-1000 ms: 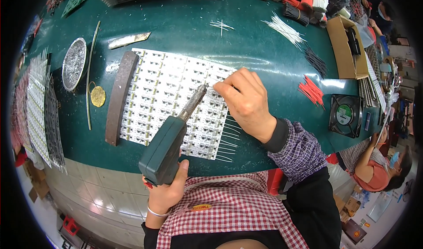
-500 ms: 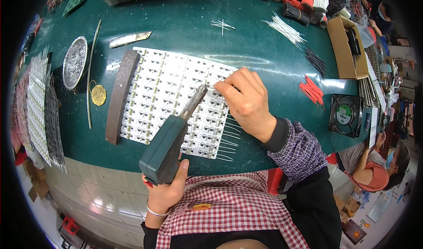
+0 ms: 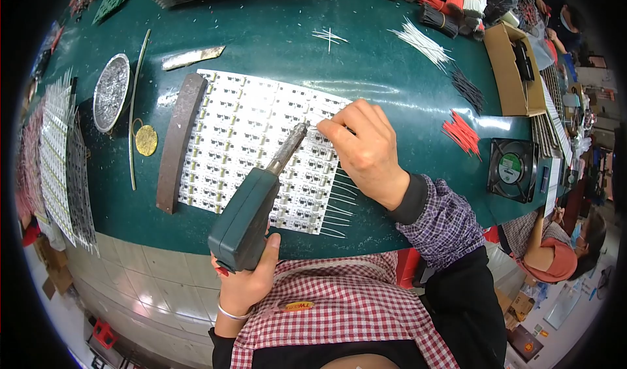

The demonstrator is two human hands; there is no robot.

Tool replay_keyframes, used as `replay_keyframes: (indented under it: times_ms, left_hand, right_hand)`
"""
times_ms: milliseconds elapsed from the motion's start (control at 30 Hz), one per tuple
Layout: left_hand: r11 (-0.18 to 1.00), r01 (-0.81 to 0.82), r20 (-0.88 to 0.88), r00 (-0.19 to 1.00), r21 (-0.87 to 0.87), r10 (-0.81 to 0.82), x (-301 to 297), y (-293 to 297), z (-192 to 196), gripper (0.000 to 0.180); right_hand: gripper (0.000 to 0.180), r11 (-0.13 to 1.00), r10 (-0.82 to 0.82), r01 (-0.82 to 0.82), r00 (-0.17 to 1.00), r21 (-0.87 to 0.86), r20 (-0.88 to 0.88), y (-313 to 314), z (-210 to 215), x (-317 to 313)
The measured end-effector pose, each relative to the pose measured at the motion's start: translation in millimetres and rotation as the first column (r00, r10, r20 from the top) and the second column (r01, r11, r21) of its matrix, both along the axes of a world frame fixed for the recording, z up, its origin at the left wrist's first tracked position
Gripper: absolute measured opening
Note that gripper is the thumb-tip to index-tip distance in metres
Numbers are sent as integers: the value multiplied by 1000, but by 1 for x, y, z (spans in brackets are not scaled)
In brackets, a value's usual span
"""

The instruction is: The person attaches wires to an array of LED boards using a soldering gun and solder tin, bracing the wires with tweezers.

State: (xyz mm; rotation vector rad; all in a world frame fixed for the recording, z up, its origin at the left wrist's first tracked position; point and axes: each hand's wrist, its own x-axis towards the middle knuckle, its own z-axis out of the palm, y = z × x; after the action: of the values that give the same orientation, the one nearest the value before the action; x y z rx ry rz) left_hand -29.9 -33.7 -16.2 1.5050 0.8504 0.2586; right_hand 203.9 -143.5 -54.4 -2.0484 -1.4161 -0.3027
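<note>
My left hand (image 3: pixel 248 283) is wrapped round the handle of a dark green soldering gun (image 3: pixel 243 217). Its metal tip points up and right, onto a white panel of small circuit boards (image 3: pixel 251 130) lying on the green table. Close to that tip, my right hand (image 3: pixel 366 148) pinches thumb and forefinger together over the panel's right part; whatever is between them is too small to make out. Thin white wires (image 3: pixel 341 202) stick out from the panel's lower right edge. Along its left edge lies a brown bar (image 3: pixel 177 145).
To the left are a metal dish (image 3: pixel 111 93), a thin rod (image 3: pixel 135 108), a round yellowish pad (image 3: pixel 146 140) and stacked panels (image 3: pixel 57 160). White wires (image 3: pixel 421 44), black wires (image 3: pixel 467 91), red wires (image 3: pixel 461 134), a fan (image 3: pixel 513 170) and a cardboard box (image 3: pixel 506 75) lie right. A co-worker (image 3: pixel 545 255) sits beyond.
The soldering gun has shifted very slightly up, its tip still on the panel. My right hand stays nearly in place.
</note>
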Motion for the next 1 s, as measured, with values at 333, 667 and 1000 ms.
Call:
replay_keyframes:
  times_ms: [333, 667, 1000]
  left_hand:
    - [989, -26, 31, 999, -143, 31, 2, -2, 12, 32]
    - [1000, 13, 38, 999, -4, -13, -1, 2, 11, 39]
    - [999, -33, 82, 996, -21, 35, -4, -3, 5, 52]
  right_hand:
    - [19, 1000, -4, 4, 1000, -26, -3, -1, 0, -1]
    - [19, 994, -21, 23, 1000, -104, 18, -9, 16, -3]
    - [21, 998, -17, 20, 998, 58, -58, 2, 12, -12]
